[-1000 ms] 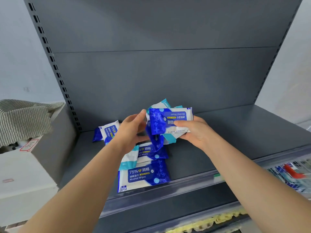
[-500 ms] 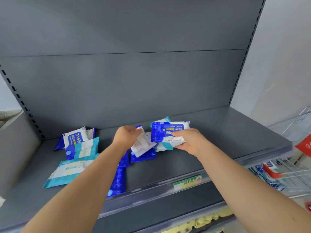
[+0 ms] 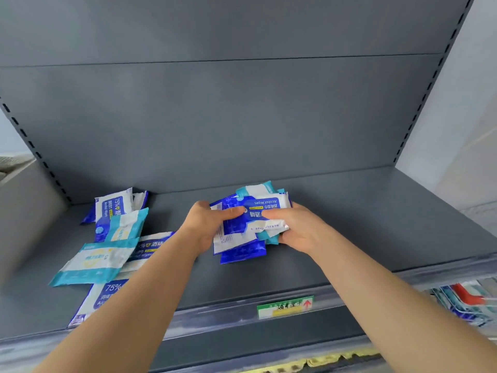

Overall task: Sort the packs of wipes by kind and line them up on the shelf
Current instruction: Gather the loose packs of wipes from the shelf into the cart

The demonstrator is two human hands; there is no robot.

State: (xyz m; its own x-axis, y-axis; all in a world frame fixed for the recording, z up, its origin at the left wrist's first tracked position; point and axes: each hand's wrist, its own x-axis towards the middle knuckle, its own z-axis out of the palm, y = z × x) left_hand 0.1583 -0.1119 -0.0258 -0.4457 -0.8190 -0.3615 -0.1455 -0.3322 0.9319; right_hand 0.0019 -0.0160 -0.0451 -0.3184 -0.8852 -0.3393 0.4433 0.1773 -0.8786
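Note:
A mixed stack of wipe packs (image 3: 251, 220), dark blue alcohol wipes on top and teal-edged packs behind, is held just above the middle of the grey shelf (image 3: 376, 224). My left hand (image 3: 205, 224) grips its left side and my right hand (image 3: 298, 228) grips its right side. More packs lie loose at the shelf's left: a blue alcohol pack (image 3: 113, 205) at the back, a teal pack (image 3: 125, 226) over it, a larger teal pack (image 3: 92, 261) in front, and blue packs (image 3: 106, 294) near the front edge, partly hidden by my left forearm.
The shelf's back panel (image 3: 242, 117) rises behind. A green price label (image 3: 285, 306) sits on the front rail. A wire basket with a red handle (image 3: 466, 297) stands at the lower right. A grey box side (image 3: 24, 200) borders the left.
My left hand has brought the blue pack it held against the stack in my right hand, so both hands now hold the stack. The view shifted slightly.

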